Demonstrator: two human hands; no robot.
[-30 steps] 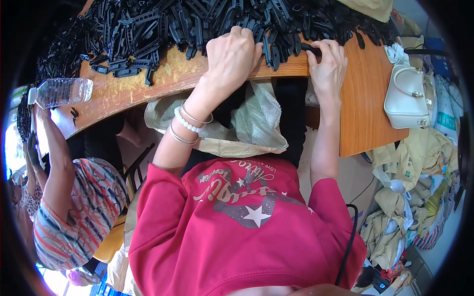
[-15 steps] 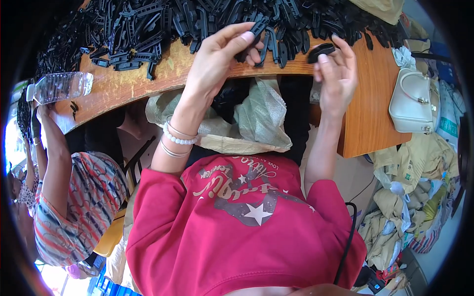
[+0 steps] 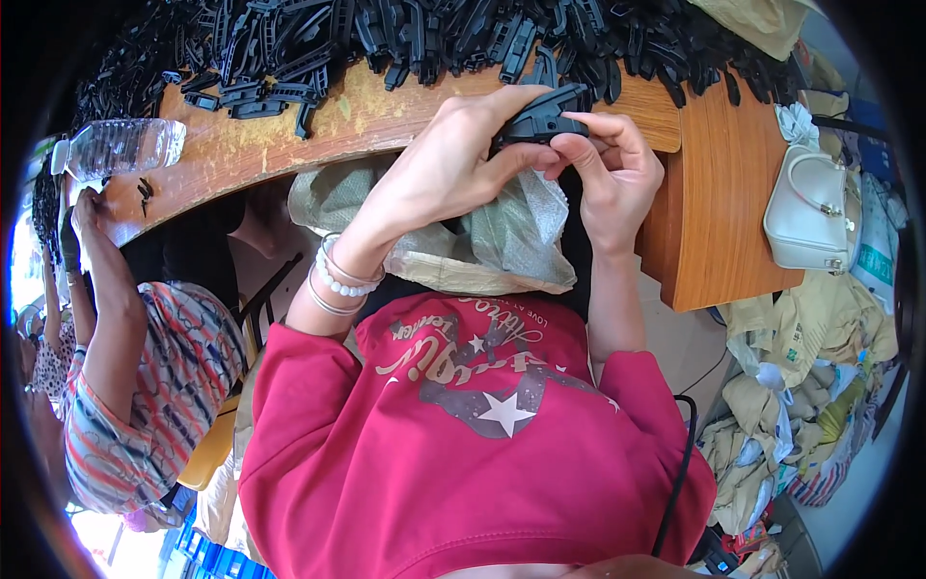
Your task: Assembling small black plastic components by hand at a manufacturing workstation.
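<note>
1. Table (image 3: 405, 111): worn wooden top across the upper frame, its near edge facing the person. It serves as landmark for all entries below.
2. Red shirt (image 3: 463, 454): on the person, below the table's near edge, filling the lower centre.
3. Co-worker (image 3: 135, 386): striped top, seated at the table's left end, one arm raised toward that corner. Their hands are too small to judge.
4. Parts pile (image 3: 434, 34): many black plastic pieces heaped along the table's far side, spilling toward the near edge at left.
5. Bag (image 3: 482, 232): grey-green woven sack, mouth open, hanging just under the table's near edge, beneath both hands.
6. Handbag (image 3: 808, 212): white, off the table's right end, on a heap of cloth.
7. Bottle (image 3: 121, 147): clear plastic, lying on its side on the table's left corner.
8. Left hand (image 3: 444, 169): at the table's near edge, fingers curled, thumb and fingers pinching the part from the left. Bead bracelets on the wrist.
9. Right hand (image 3: 617, 179): just beside the left, fingers bent, fingertips gripping the same part from the right.
10. Part (image 3: 542, 114): one black plastic piece, held between both hands just above the table's near edge, over the bag.
</note>
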